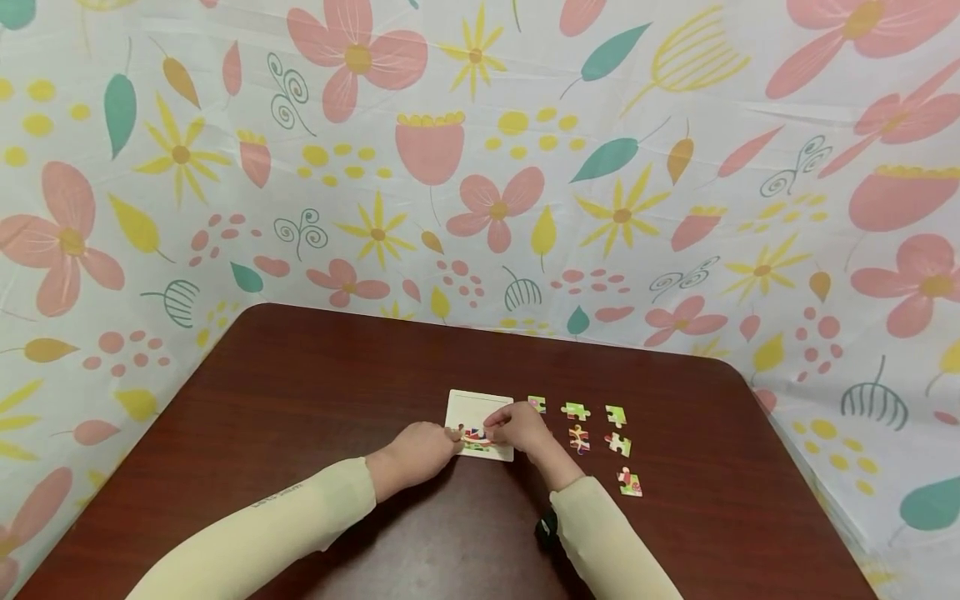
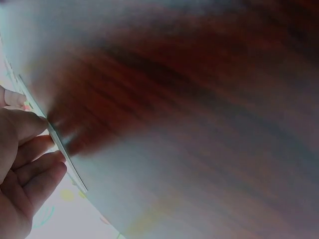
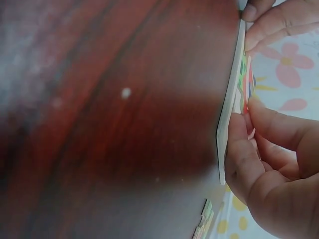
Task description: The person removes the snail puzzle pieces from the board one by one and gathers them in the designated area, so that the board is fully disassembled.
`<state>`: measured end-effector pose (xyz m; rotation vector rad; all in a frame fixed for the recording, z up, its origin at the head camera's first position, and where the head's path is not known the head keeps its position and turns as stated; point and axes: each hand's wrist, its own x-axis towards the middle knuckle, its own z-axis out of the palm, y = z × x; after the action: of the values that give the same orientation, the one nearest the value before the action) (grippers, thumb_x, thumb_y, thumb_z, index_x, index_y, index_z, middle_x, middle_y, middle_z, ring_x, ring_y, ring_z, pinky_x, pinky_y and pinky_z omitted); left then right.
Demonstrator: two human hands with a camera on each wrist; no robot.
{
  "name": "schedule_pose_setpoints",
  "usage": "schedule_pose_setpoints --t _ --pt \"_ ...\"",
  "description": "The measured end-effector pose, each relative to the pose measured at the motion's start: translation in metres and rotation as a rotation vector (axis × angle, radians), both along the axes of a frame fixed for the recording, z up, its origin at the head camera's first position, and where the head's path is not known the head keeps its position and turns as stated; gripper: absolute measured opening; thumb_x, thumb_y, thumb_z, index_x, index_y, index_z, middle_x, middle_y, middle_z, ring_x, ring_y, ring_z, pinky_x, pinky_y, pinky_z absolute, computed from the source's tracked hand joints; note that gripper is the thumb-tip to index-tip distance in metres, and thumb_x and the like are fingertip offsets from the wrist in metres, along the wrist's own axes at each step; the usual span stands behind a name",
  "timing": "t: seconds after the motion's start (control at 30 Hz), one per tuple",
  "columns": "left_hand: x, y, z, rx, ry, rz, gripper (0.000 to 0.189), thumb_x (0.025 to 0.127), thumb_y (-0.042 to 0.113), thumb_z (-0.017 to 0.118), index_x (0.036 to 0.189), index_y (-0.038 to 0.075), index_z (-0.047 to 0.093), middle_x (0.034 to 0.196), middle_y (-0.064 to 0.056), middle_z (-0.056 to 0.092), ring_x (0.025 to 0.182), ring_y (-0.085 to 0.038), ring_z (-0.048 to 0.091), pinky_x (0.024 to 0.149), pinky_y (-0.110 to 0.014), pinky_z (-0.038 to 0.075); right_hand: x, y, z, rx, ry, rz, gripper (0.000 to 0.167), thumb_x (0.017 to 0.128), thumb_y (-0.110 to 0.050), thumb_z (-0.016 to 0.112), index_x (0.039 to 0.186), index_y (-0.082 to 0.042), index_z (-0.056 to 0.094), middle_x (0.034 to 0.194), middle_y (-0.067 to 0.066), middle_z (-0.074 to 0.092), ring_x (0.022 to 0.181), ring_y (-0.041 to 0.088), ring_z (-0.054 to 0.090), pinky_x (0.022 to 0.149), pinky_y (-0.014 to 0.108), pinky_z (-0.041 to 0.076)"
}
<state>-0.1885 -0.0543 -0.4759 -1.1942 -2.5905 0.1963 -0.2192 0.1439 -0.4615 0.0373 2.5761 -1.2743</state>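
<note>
A small white puzzle board [image 1: 468, 407] lies on the dark table, with colourful pieces [image 1: 476, 445] fitted along its near side. My left hand [image 1: 420, 450] grips the board's left edge between thumb and fingers; the left wrist view shows that hand [image 2: 25, 164] at the thin rim. Over the board's right half, my right hand [image 1: 521, 427] pinches a small puzzle piece, mostly hidden by the fingers. Thumb and forefinger of the right hand [image 3: 279, 169] meet close over the board [image 3: 227, 129] in the right wrist view.
Several loose jigsaw pieces lie right of the board, among them a green one [image 1: 576, 411], a corner piece [image 1: 616, 415] and a red and green one [image 1: 630, 482]. Behind the brown table [image 1: 315, 367] hangs a flower-patterned cloth [image 1: 495, 208].
</note>
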Motion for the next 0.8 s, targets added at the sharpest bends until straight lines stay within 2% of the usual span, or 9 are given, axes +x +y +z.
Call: schedule_pose_setpoints --t 0.3,0.57,0.8 --pt "0.001 0.001 0.003 -0.022 -0.004 0.000 0.009 0.090 0.013 0.067 0.084 0.020 0.070 0.101 0.008 0.077 0.068 -0.013 0.068 0.057 -0.030 0.053 -0.004 0.006 0.001 -0.093 -0.065 0.031 0.010 0.090 0.004 0.071 0.098 0.010 0.074 0.088 0.016 0.074 0.068 0.010 0.063 0.066 0.028 0.060" --pt "0.003 0.001 0.003 -0.031 0.002 0.005 0.008 0.089 0.014 0.069 0.085 0.020 0.071 0.103 0.009 0.077 0.069 -0.012 0.069 0.058 -0.030 0.054 -0.004 0.014 0.003 -0.112 -0.138 0.013 0.013 0.093 0.001 0.070 0.104 0.007 0.073 0.094 0.014 0.071 0.074 0.014 0.065 0.074 0.032 0.062" --pt "0.000 0.000 0.001 -0.021 0.003 0.005 0.009 0.090 0.012 0.069 0.087 0.020 0.072 0.110 0.008 0.078 0.068 -0.012 0.068 0.057 -0.030 0.054 -0.003 0.021 0.009 -0.099 -0.142 0.025 0.012 0.094 0.000 0.069 0.103 0.006 0.073 0.094 0.015 0.071 0.076 0.014 0.069 0.079 0.036 0.064"
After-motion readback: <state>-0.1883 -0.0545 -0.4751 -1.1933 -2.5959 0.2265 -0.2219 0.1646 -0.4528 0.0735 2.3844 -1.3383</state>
